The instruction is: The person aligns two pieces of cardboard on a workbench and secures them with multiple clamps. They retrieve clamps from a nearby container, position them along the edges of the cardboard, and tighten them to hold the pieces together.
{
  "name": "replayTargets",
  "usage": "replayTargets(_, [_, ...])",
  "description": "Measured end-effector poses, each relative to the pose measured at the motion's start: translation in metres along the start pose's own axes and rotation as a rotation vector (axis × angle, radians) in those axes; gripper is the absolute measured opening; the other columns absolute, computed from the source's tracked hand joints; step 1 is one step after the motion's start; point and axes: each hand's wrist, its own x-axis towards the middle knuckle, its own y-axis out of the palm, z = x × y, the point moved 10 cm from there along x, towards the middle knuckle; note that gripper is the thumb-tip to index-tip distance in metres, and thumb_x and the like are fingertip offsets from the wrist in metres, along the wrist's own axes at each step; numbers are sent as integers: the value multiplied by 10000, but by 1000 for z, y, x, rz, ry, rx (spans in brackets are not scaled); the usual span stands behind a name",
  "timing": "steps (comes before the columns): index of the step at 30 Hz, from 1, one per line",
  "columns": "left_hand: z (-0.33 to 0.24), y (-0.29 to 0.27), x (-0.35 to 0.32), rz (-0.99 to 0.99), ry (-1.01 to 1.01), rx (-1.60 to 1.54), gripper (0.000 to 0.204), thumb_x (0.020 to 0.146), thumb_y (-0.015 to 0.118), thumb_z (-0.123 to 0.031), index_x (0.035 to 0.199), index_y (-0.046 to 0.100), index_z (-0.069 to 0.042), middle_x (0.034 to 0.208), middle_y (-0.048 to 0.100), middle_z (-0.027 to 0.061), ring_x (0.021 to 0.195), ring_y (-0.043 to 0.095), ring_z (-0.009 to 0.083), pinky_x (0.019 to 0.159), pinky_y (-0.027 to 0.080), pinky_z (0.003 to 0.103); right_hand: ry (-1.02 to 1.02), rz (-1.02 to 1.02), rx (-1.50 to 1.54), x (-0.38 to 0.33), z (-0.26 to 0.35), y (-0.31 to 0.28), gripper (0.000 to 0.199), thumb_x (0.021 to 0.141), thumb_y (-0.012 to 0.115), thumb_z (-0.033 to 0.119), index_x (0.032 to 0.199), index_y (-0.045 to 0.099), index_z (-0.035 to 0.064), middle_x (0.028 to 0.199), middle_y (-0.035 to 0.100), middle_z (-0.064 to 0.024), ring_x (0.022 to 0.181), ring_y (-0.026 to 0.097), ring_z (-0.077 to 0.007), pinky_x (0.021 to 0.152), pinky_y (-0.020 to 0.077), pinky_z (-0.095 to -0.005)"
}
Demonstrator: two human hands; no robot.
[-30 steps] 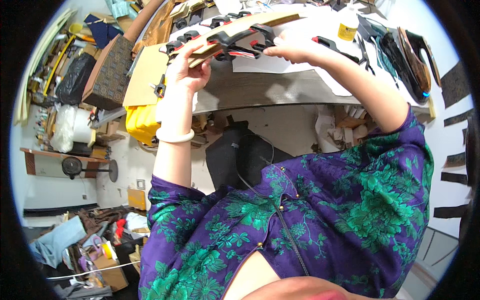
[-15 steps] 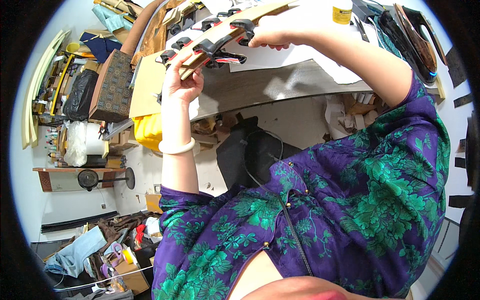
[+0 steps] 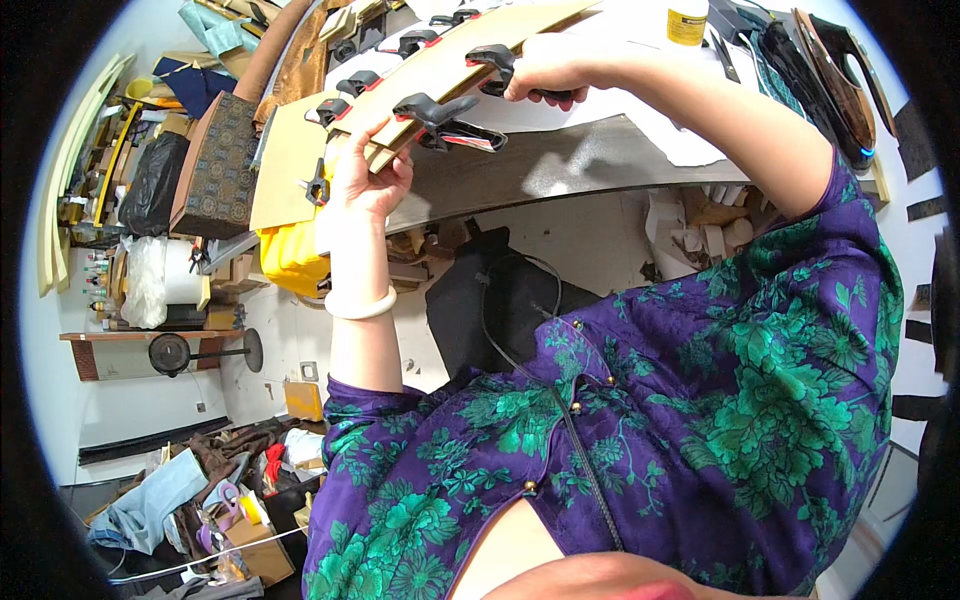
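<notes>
The tan board [image 3: 455, 62] has the table [image 3: 580, 165] beneath it; my left fingers [image 3: 356, 153] grip its near end, my right fingers [image 3: 528, 76] grasp a black clamp [image 3: 492, 57] at its right edge. Twisting that clamp could skew the board.

No legible text
The yellow label [image 3: 686, 27] on the white bottle [image 3: 688, 5], back from the desk's [image 3: 570, 165] near edge, bears print too small to read.
</notes>
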Motion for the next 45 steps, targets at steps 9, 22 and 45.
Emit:
replayTargets(9, [-2,-7,-3,-22,20,-2,242,827,774,-187,983,672,-32,799,692,87,591,600,154,462,482,214,-120,-136,139,-29,25,-16,405,861,659,474,821,668,71,613,571,-9,517,596,-118,469,526,-249])
replayTargets(22, [-22,-14,-8,23,30,-26,250,839,765,-205,987,669,-28,802,699,112,564,581,144,439,460,198,264,-480,-919,-55,-166,-43,693,895,660,534,1285,559,-31,1314,529,-203,1277,496,-330,981,488,-485])
replayTargets(45, [-11,-64,-22,-22,17,60,291,829,765,-219,990,641,-11,828,658,118,618,587,162,473,464,203,-8,114,591,-21,7,75,659,852,579,721,795,630,67,563,587,9,424,542,-47,369,326,-173])
